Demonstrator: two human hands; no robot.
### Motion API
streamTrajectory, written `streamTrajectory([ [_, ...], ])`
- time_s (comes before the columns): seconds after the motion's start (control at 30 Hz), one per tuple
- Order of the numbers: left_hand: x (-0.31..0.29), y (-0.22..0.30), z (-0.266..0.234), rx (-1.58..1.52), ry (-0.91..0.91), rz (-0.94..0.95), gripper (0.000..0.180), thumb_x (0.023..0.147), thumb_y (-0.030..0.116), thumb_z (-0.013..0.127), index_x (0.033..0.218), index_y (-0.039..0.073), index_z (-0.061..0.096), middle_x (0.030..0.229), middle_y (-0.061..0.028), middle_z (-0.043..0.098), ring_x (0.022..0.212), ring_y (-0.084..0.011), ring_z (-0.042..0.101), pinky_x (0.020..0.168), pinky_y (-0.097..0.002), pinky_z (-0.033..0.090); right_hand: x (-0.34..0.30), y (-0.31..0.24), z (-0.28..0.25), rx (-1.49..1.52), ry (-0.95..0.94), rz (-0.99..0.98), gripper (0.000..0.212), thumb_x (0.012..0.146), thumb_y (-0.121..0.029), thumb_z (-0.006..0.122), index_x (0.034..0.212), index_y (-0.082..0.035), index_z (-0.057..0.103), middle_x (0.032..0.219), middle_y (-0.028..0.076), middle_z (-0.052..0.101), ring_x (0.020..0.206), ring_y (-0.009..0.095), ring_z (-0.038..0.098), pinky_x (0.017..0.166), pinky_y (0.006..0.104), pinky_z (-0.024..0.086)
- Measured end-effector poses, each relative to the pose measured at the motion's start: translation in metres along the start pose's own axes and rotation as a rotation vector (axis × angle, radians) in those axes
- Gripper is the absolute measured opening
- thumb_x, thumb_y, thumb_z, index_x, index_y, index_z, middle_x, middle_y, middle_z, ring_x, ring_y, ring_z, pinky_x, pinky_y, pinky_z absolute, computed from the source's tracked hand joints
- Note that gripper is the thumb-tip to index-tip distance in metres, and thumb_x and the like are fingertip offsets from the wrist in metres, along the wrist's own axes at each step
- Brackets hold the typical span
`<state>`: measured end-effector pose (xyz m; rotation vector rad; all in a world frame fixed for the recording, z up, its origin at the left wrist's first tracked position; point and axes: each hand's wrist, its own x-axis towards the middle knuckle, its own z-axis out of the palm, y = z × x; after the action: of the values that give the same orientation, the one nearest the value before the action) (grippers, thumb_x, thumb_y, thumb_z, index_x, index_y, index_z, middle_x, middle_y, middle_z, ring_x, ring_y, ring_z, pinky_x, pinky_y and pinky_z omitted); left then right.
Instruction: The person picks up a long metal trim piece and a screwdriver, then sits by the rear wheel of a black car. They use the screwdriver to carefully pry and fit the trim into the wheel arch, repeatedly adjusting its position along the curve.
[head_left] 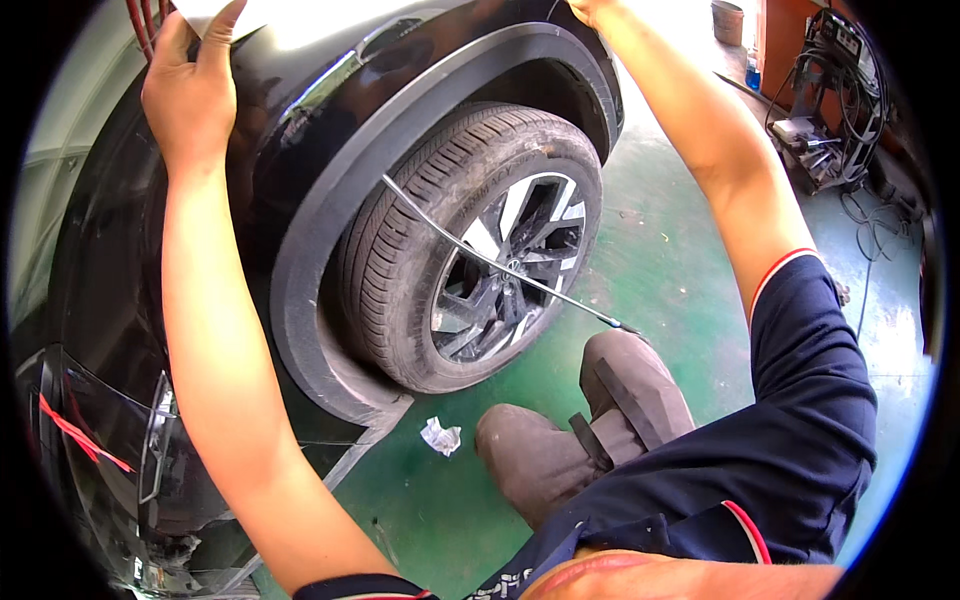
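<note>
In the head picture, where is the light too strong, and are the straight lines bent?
Head view: glare washes out the glossy black car body at the top, near the left hand and the right hand; the green painted floor is evenly lit; the thin metal rod bows slightly; a dark fisheye rim surrounds everything.

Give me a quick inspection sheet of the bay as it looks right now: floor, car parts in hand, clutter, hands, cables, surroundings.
Surface: green floor, worn, pale scuffs.
Job's things: black car body panel, glossy; black wheel arch trim around the tyre; thin metal rod leaning across the wheel.
Clutter: crumpled white paper on the floor by the shoes.
Hands: left hand flat on the panel; right hand at the top edge, mostly out of frame.
Cables: tangle of cables around the equipment at upper right.
Surroundings: equipment cart, bucket beyond.
</note>
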<state>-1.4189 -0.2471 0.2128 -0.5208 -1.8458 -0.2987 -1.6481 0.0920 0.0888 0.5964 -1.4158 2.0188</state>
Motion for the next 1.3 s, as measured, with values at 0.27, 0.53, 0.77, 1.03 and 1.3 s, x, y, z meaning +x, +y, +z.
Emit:
streamTrajectory([
  [0.27, -0.015, -0.019, 0.023, 0.152, 0.17, 0.124, 0.041, 0.095, 0.034, 0.063, 0.113, -0.003, 0.062, 0.112, -0.0131, 0.064, 0.104, -0.0229, 0.063, 0.092, -0.0335, 0.048, -0.015, -0.01, 0.003, 0.046, -0.061, -0.2, 0.027, 0.084, -0.009, 0.071, 0.103, 0.006, 0.059, 0.084, 0.009, 0.066, 0.067, 0.016, 0.063, 0.061, 0.0283, 0.052],
  [0.53, 0.001, -0.018, 0.032, 0.165, 0.124, 0.042, 0.051, 0.095, 0.047, 0.057, 0.11, -0.002, 0.064, 0.118, -0.0147, 0.061, 0.112, -0.0286, 0.06, 0.095, -0.0369, 0.043, -0.022, -0.002, 0.004, -0.009, -0.089, -0.139, 0.025, 0.086, -0.013, 0.068, 0.109, -0.003, 0.063, 0.094, 0.008, 0.068, 0.079, 0.017, 0.065, 0.064, 0.0292, 0.051],
  [0.77, 0.081, -0.001, 0.031, -0.366, 0.116, -0.243, 0.039, 0.093, 0.027, 0.066, 0.117, 0.0, 0.054, 0.117, -0.012, 0.059, 0.099, -0.0237, 0.061, 0.083, -0.033, 0.053, 0.038, -0.046, -0.029, -0.29, -0.02, -0.062, 0.033, 0.086, -0.013, 0.069, 0.111, 0.004, 0.057, 0.095, 0.014, 0.066, 0.081, 0.019, 0.065, 0.067, 0.0317, 0.054],
  [1.03, 0.086, 0.003, 0.049, -0.09, -0.085, 0.128, 0.031, 0.091, 0.018, 0.061, 0.11, -0.004, 0.053, 0.106, -0.0243, 0.059, 0.099, -0.0335, 0.056, 0.092, -0.0417, 0.042, -0.026, 0.009, -0.029, 0.027, 0.232, -0.079, 0.027, 0.08, -0.009, 0.073, 0.097, 0.004, 0.056, 0.08, 0.008, 0.061, 0.072, 0.016, 0.058, 0.062, 0.0295, 0.047],
  [1.3, 0.049, 0.003, 0.086, -0.035, 0.013, 0.074, 0.047, 0.095, 0.03, 0.061, 0.128, -0.003, 0.053, 0.119, -0.0175, 0.064, 0.113, -0.0272, 0.061, 0.096, -0.034, 0.044, -0.031, 0.071, -0.037, 0.05, 0.275, -0.096, 0.022, 0.083, -0.008, 0.071, 0.097, 0.002, 0.058, 0.08, 0.007, 0.061, 0.068, 0.016, 0.059, 0.066, 0.0302, 0.049],
])
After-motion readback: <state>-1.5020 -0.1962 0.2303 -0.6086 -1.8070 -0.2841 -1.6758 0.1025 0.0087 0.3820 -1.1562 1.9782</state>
